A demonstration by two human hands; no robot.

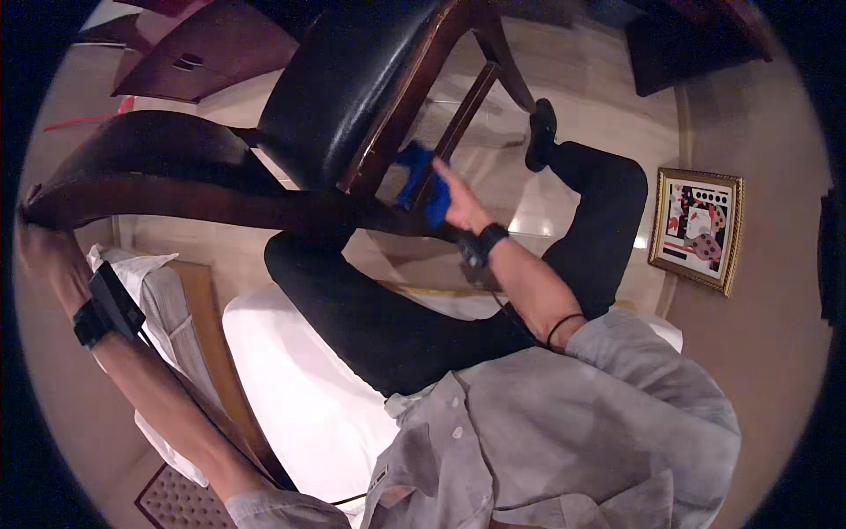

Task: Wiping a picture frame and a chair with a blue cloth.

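A dark wooden chair (pixel 328 97) with a black, shiny padded seat lies tipped in front of me, its backrest (pixel 154 150) stretching to the left. At the far end of that backrest, my left hand (pixel 46 245) is closed on the frame; its fingers are partly hidden in shadow. My right hand (pixel 462 204) presses a crumpled blue cloth (pixel 414 174) around a thin wooden rail (pixel 458 119) between the chair's legs. The thumb lies along the rail, while the other fingers are mostly out of sight. One bent leg of mine is beneath the chair's side.
Dark reddish furniture with a drawer (pixel 207 53) stands at the far left. More dark furniture (pixel 696 44) is at the far right. A gold-framed picture (pixel 696 231) hangs on the right wall. White bedding (pixel 300 388) lies under me. Thin cables run along my arms from wrist-worn devices.
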